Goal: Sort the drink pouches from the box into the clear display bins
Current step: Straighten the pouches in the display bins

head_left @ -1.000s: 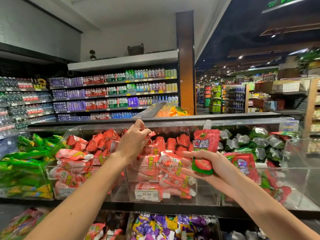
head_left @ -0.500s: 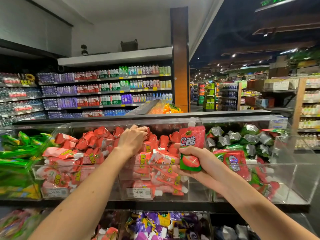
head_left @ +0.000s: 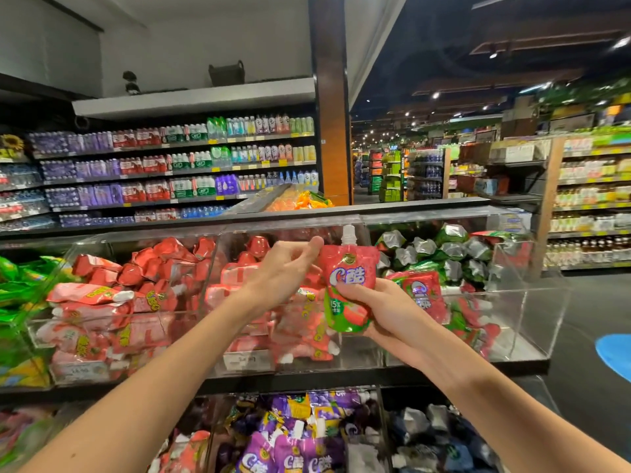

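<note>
My right hand [head_left: 387, 314] grips a red and green drink pouch [head_left: 348, 285] by its lower half and holds it upright, white cap on top, in front of the clear bins. My left hand [head_left: 281, 273] hovers just left of it with loosely curled fingers and nothing in it; its thumb tip is close to the pouch's upper left corner. Behind my hands, the middle clear bin [head_left: 246, 365] is packed with pink-red pouches [head_left: 239, 278]. The right clear bin [head_left: 532, 322] holds matching red and green pouches [head_left: 425, 295] and silver-backed ones. The box is out of view.
Another bin of pink-red pouches [head_left: 102, 302] stands at the left, with green pouches [head_left: 13, 291] beyond it. Lower bins hold purple pouches [head_left: 293, 448] and dark blue ones [head_left: 444, 438]. Bottle shelves [head_left: 177, 172] fill the background; an aisle floor [head_left: 594, 319] lies to the right.
My left hand has come off the pink-red pouches in the middle bin and moved right, next to the held pouch. My right hand still holds the pouch upright.
</note>
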